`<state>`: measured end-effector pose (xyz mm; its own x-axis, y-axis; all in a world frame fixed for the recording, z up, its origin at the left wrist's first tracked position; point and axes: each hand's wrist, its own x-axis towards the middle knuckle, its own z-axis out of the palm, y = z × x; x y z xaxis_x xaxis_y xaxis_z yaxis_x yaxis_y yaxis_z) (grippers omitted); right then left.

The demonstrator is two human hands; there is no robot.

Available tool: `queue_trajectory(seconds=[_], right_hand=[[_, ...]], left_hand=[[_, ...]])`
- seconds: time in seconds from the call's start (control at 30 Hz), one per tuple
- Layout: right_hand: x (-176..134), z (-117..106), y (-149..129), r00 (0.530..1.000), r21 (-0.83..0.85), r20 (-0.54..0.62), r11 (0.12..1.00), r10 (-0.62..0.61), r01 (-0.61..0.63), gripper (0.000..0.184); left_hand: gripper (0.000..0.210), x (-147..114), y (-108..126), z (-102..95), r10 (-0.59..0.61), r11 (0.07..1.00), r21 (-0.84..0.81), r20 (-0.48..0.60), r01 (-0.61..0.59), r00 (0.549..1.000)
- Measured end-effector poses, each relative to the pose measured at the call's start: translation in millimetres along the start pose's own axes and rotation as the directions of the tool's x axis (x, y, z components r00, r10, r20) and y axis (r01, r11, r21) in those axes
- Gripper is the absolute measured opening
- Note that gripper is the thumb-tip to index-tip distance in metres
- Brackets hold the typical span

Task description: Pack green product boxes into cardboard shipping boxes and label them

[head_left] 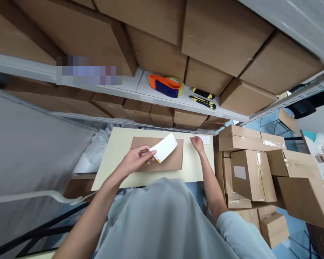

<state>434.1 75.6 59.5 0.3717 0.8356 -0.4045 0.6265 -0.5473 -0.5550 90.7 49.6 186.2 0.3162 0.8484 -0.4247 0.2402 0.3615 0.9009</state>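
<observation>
Pinched in my left hand [138, 158] is a white paper label [166, 146] with a small yellow spot at its lower corner. The label is held over a flat brown cardboard box [175, 160] that lies on the pale yellow table [196, 169]. My right hand [197, 143] is off to the right of the box, its fingers curled in; whatever they hold, if anything, is too small to make out. A white paper slip [205, 139] lies on the table just beside that hand.
Above the table runs a shelf [124, 83] with an orange and blue tape dispenser [166, 86], two yellow-and-black utility knives [203, 102] and several cartons [224, 43]. Taped boxes [252, 176] are stacked at the right. White plastic bags [93, 149] sit left of the table.
</observation>
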Motion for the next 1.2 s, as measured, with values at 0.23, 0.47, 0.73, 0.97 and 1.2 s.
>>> queue_trajectory(seconds=[0.23,0.47,0.73,0.97,1.2], right_hand=[[-130.4,36.2,-57.6,0.917,0.729,0.209,0.679,-0.341,0.086,0.066],[-177.7,42.8,-103.8,0.97,0.638,0.072,0.758,-0.233,0.135,0.065],[-211.7,38.4,-141.6,0.949,0.571,-0.064,0.769,-0.308,0.288,0.052],[-231.2,50.4,-164.2,0.917,0.532,-0.308,0.753,-0.254,0.387,0.042],[-249.0,59.2,-178.9,0.948,0.72,-0.204,0.619,-0.243,0.314,0.049]], left_hand=[[0.067,-24.3,-27.1,-46.2,0.066,0.998,-0.032,0.137,-0.062,0.988],[0.069,-25.5,-43.5,-68.4,0.069,0.997,-0.032,-0.05,-0.071,0.996],[0.067,-31.6,-49.6,-97.0,0.13,0.989,-0.052,-0.106,-0.136,0.986],[0.039,-57.4,-36.2,-78.1,0.521,0.851,0.304,-0.394,-0.428,0.757],[0.03,-88.1,-19.5,-32.8,0.696,0.714,0.257,-0.157,-0.652,0.7]])
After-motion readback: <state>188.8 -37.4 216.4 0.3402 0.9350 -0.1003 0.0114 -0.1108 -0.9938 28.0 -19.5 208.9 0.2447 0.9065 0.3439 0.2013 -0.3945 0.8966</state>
